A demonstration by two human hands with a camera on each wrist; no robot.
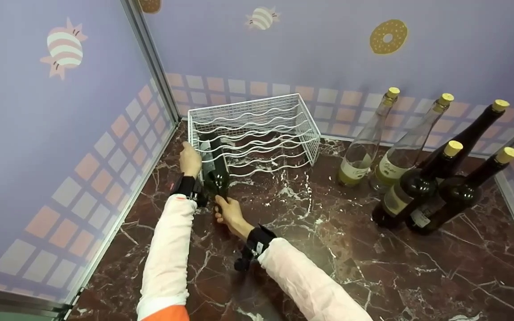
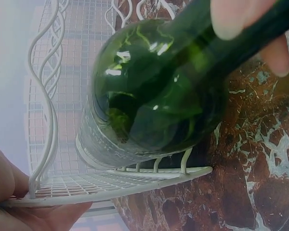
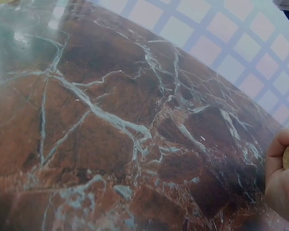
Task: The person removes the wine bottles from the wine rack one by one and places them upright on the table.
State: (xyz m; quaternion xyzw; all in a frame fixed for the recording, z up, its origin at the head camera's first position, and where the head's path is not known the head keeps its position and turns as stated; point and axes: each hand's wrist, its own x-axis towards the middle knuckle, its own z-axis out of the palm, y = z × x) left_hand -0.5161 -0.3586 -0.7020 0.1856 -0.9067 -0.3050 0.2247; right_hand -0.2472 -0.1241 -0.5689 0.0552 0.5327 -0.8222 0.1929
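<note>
Bottle in dark green glass (image 1: 215,171) lies on its side in the left slot of the white wire rack (image 1: 283,117), with its fat end inside and its thin neck sticking out toward the person. The right hand (image 1: 229,214) has its fingers curled round the neck of the bottle. In the right wrist view, a tan cork shows inside those curled fingers. The left hand (image 1: 190,159) holds the front left corner of the rack, with the fingers wrapped on the wire rim. In the left wrist view, the rounded shoulder of the bottle rests on the wavy front wire of the rack, and a wide clear band with very small print goes round the glass. The print is too blurred to read.

The rack sits in the back left corner of the brown marble tabletop (image 1: 417,276), close to the purple walls (image 1: 51,147). The walls show pictures of striped candies (image 1: 65,48) and a donut (image 1: 388,36).

Five more bottles stand upright on the right side of the tabletop, well apart from the rack. Two are clear bottles (image 1: 364,149) with pale labels. Three are dark bottles (image 1: 458,187) with labels down low. All five have tan corks. The words on their labels are too small to read.
</note>
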